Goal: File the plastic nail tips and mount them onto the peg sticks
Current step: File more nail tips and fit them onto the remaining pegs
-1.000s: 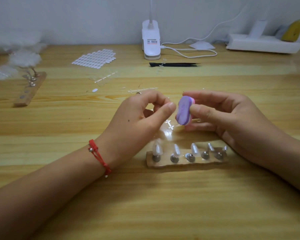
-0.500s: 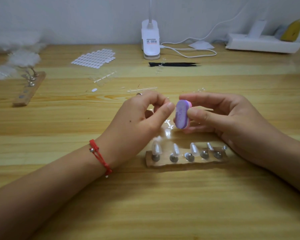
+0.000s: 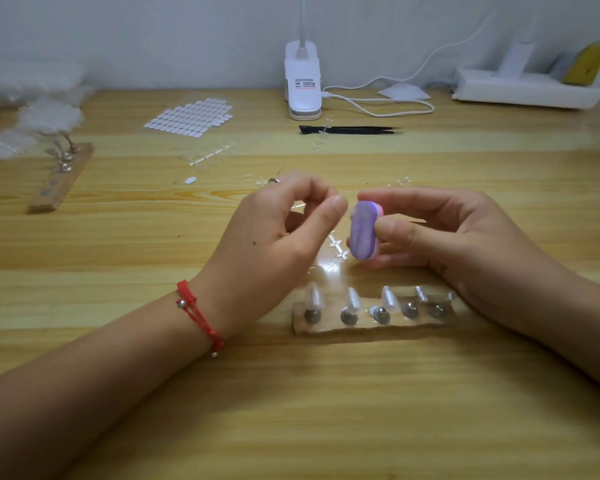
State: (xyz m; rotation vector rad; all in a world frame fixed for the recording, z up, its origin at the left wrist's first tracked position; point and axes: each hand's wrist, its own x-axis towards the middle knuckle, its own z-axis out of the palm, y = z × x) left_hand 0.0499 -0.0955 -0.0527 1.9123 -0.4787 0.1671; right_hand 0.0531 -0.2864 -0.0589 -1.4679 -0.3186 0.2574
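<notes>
Clear nail tips (image 3: 314, 297) sit on a row of metal peg sticks (image 3: 347, 315) standing in a wooden block (image 3: 368, 327), which lies on the table (image 3: 291, 410) at 6 o'clock from the two hands; its right end is just under the right wrist. The right hand (image 3: 447, 230) holds a purple filing block (image 3: 362, 232) upright, thumb curled against its near edge and fingers wrapped round the far side. The left hand (image 3: 274, 237), with a red bracelet (image 3: 198, 315) on its wrist, is at 9 o'clock of the file, its thumb and forefinger curled and pinched together on one small nail tip (image 3: 351, 212), which shows only as a pale glint touching the file's upper edge. Clear plastic offcuts (image 3: 338, 247) lie on the table between the hands. At 12 o'clock a white lamp base (image 3: 303, 88) stands by the wall, with black tweezers (image 3: 354, 130) just in front of it. A sheet of white tabs (image 3: 189, 116) lies at 11 o'clock, a second wooden block (image 3: 61, 178) at 10 o'clock, and a white power strip (image 3: 527, 91) at 1 o'clock.
</notes>
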